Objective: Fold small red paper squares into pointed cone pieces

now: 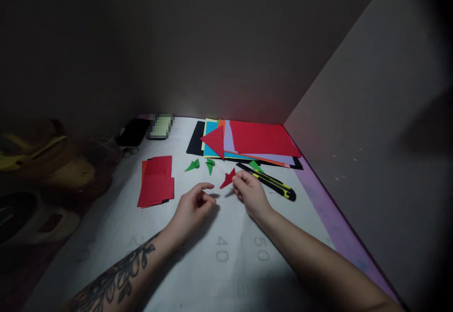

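Pinched between the thumb and fingers of my right hand is a small folded red paper piece with pointed ends. My left hand hovers just to its left, holding nothing, thumb and index finger apart. Beyond my hands lie two small folded green paper pieces, one on the left and one on the right. A yellow-and-black utility knife rests beside my right hand, partly over another green paper piece.
Sheets of coloured paper are stacked at the back, with a red paper triangle on top. Smaller red paper cards lie left. Scissors handles, a dark object and a blurred phone-like item sit back left. Walls border the table.
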Demonstrator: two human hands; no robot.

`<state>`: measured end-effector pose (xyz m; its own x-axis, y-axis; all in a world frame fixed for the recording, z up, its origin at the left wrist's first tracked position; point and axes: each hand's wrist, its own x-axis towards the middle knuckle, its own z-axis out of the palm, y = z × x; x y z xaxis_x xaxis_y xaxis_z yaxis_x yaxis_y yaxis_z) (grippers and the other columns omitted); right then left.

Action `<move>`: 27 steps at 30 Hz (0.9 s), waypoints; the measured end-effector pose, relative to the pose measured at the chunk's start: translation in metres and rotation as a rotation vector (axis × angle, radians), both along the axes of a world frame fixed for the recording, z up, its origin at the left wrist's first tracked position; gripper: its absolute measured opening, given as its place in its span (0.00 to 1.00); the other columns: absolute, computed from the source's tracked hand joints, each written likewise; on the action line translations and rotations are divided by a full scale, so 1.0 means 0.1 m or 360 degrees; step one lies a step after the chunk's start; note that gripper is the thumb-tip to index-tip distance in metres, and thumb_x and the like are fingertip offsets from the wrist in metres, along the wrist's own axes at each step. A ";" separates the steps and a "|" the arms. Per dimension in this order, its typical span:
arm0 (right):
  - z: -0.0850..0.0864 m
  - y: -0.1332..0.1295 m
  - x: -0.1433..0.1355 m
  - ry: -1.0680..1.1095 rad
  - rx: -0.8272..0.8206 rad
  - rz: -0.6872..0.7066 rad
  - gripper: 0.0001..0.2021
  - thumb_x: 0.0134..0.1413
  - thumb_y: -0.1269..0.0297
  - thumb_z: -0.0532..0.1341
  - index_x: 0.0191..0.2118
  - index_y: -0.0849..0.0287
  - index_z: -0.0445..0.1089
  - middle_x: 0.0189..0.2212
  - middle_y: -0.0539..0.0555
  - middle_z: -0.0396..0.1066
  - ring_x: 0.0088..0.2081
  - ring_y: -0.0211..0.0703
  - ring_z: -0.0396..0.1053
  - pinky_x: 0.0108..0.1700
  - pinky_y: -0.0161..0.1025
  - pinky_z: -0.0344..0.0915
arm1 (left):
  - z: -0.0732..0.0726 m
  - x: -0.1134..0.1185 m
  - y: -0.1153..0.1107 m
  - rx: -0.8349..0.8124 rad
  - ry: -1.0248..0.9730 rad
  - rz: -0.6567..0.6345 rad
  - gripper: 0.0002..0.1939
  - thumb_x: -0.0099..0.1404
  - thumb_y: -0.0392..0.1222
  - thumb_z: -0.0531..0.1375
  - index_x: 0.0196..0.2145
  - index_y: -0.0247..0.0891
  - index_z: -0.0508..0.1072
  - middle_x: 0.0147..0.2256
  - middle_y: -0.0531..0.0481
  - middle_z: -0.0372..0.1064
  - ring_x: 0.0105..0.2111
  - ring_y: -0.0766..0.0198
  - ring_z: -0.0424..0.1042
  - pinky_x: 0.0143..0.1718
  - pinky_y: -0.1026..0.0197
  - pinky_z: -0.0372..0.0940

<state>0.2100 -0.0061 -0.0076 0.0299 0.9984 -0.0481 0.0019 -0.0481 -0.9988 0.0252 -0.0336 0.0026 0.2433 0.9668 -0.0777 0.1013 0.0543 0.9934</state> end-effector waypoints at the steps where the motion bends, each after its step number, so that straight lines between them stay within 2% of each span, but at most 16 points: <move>1: 0.00 0.07 0.03 -0.0075 0.0024 0.0003 0.14 0.52 0.54 0.60 0.24 0.57 0.61 0.17 0.44 0.55 0.19 0.35 0.51 0.22 0.33 0.51 | -0.01 -0.01 0.00 0.0009 0.0002 0.0012 0.18 0.58 0.39 0.60 0.46 0.37 0.67 0.27 0.53 0.70 0.29 0.65 0.69 0.33 0.63 0.62; 3: 0.02 0.22 0.07 -0.0374 0.0123 0.0014 0.11 0.50 0.56 0.60 0.23 0.57 0.65 0.21 0.47 0.61 0.25 0.39 0.59 0.29 0.36 0.59 | -0.04 -0.03 0.00 0.0023 0.0012 0.0018 0.18 0.58 0.39 0.60 0.47 0.38 0.67 0.27 0.53 0.70 0.28 0.65 0.69 0.32 0.63 0.62; 5: 0.02 0.39 0.06 -0.0848 0.0309 -0.0066 0.09 0.48 0.60 0.61 0.21 0.57 0.68 0.32 0.53 0.67 0.38 0.47 0.64 0.44 0.44 0.62 | -0.07 -0.05 0.00 0.0041 0.0020 0.0021 0.18 0.58 0.39 0.59 0.47 0.38 0.66 0.27 0.54 0.70 0.28 0.66 0.69 0.32 0.63 0.62; 7: 0.01 0.54 0.00 -0.1244 0.0395 -0.0124 0.07 0.47 0.64 0.61 0.22 0.57 0.71 0.47 0.58 0.67 0.54 0.55 0.57 0.55 0.51 0.54 | -0.07 -0.08 0.01 0.0068 0.0041 0.0027 0.18 0.58 0.39 0.59 0.47 0.38 0.66 0.27 0.54 0.70 0.28 0.66 0.69 0.32 0.63 0.62; 9: -0.01 0.66 -0.06 -0.1507 0.0393 -0.0071 0.06 0.48 0.67 0.60 0.25 0.58 0.73 0.57 0.59 0.61 0.62 0.59 0.47 0.59 0.54 0.48 | -0.05 -0.11 0.03 0.0097 0.0070 0.0042 0.18 0.58 0.38 0.59 0.47 0.38 0.66 0.27 0.54 0.70 0.28 0.65 0.69 0.33 0.63 0.62; 11: -0.04 0.74 -0.12 -0.1686 0.0374 -0.0023 0.06 0.49 0.69 0.59 0.25 0.60 0.72 0.61 0.60 0.57 0.65 0.61 0.41 0.60 0.56 0.45 | -0.03 -0.14 0.04 0.0124 0.0099 0.0066 0.18 0.58 0.38 0.59 0.47 0.38 0.66 0.27 0.53 0.70 0.28 0.65 0.69 0.33 0.63 0.63; 13: -0.07 0.77 -0.16 -0.1797 0.0375 -0.0021 0.05 0.48 0.69 0.59 0.25 0.61 0.71 0.62 0.62 0.56 0.65 0.64 0.39 0.61 0.58 0.44 | -0.01 -0.15 0.04 0.0142 0.0117 0.0085 0.17 0.57 0.38 0.59 0.46 0.38 0.67 0.27 0.54 0.70 0.28 0.65 0.69 0.32 0.63 0.62; 16: -0.09 0.76 -0.18 -0.1836 0.0425 -0.0105 0.03 0.48 0.68 0.60 0.28 0.61 0.69 0.61 0.64 0.55 0.65 0.65 0.40 0.60 0.60 0.44 | -0.02 -0.17 0.04 0.0158 0.0142 0.0063 0.14 0.58 0.39 0.58 0.44 0.38 0.68 0.26 0.54 0.69 0.26 0.66 0.68 0.30 0.65 0.61; 19: -0.07 0.68 -0.18 -0.1749 0.0535 -0.0220 0.02 0.50 0.68 0.59 0.32 0.59 0.67 0.58 0.64 0.58 0.64 0.63 0.43 0.60 0.60 0.48 | 0.03 -0.24 0.08 0.0221 0.0233 0.0055 0.11 0.60 0.41 0.56 0.42 0.38 0.69 0.28 0.52 0.69 0.26 0.65 0.68 0.27 0.65 0.61; 21: -0.03 0.56 -0.18 -0.1648 0.0676 -0.0231 0.04 0.51 0.71 0.57 0.34 0.58 0.66 0.56 0.63 0.60 0.63 0.60 0.46 0.60 0.59 0.49 | 0.15 -0.36 0.14 0.0316 0.0456 0.0058 0.09 0.61 0.41 0.55 0.39 0.39 0.70 0.29 0.51 0.70 0.27 0.63 0.69 0.28 0.64 0.61; 23: 0.02 0.38 -0.17 -0.1525 0.0859 -0.0153 0.07 0.51 0.74 0.55 0.36 0.57 0.65 0.55 0.61 0.59 0.63 0.57 0.47 0.60 0.59 0.50 | 0.31 -0.56 0.23 0.0457 0.0875 -0.0092 0.08 0.61 0.40 0.55 0.37 0.40 0.71 0.33 0.48 0.72 0.32 0.60 0.71 0.32 0.62 0.62; 24: 0.04 0.28 -0.17 -0.1459 0.0947 -0.0069 0.08 0.51 0.75 0.55 0.36 0.57 0.64 0.54 0.60 0.60 0.62 0.57 0.48 0.60 0.60 0.50 | 0.40 -0.68 0.28 0.0512 0.1115 -0.0185 0.09 0.59 0.38 0.56 0.38 0.40 0.71 0.37 0.46 0.73 0.36 0.57 0.71 0.35 0.60 0.63; 27: 0.04 -0.01 -0.18 -0.1306 0.1116 0.0242 0.10 0.50 0.77 0.55 0.37 0.56 0.64 0.54 0.60 0.60 0.62 0.56 0.48 0.59 0.58 0.54 | 0.54 -1.02 0.43 0.0490 0.1918 -0.0162 0.14 0.54 0.35 0.58 0.41 0.38 0.71 0.44 0.38 0.70 0.44 0.46 0.69 0.40 0.53 0.61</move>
<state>0.1917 -0.0071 -0.0036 -0.3329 0.7918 0.5120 0.6382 0.5889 -0.4958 -0.0768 0.0095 0.0570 0.2494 0.9654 -0.0767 0.9454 -0.2255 0.2351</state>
